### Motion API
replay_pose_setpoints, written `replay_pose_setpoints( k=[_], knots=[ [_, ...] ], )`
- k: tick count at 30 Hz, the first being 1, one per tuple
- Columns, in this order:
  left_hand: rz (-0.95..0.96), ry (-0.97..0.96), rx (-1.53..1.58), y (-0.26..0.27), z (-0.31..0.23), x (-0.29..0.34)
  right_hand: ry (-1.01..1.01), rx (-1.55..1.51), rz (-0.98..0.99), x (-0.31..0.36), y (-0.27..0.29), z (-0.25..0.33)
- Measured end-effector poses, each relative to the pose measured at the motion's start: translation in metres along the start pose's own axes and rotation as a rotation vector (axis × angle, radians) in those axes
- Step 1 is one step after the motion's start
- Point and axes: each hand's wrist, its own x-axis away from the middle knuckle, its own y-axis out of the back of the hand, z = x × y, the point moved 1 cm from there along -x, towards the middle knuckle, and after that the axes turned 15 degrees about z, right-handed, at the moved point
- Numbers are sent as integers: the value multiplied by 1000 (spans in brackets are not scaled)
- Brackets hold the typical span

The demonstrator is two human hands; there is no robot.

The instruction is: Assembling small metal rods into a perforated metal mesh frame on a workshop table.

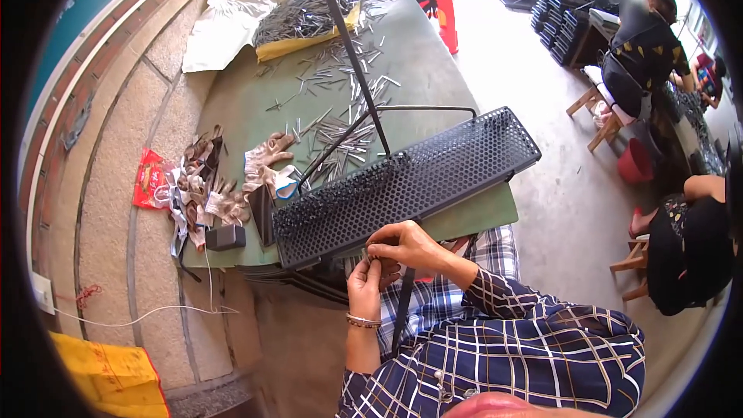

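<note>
My left hand (365,280) and my right hand (414,248) meet at the near edge of a black perforated metal rack (457,159). Both have their fingers pinched together around something small that I cannot make out. The rack lies at a slant across the near end of the green-topped table (255,101). Many small black pieces (340,200) are heaped on its left half. A bent black rod frame (426,107) rises behind it. A dark strap or bar (404,306) hangs down just below my hands.
Loose metal strips (340,143) are scattered beyond the rack, with a larger pile (306,19) on a yellow sack. Worn gloves (267,159) and a dark box (225,238) sit at the left. People on stools (604,112) work at the right, near a red bucket (635,161).
</note>
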Motion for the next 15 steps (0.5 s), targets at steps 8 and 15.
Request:
replay_pose_setpoints(
  k=[8,15],
  knots=[
    [18,-1,-81,1,8,-1,7,7,8,11,5,0],
    [41,24,89,-1,7,-2,29,-79,-106,11,9,8]
  ],
)
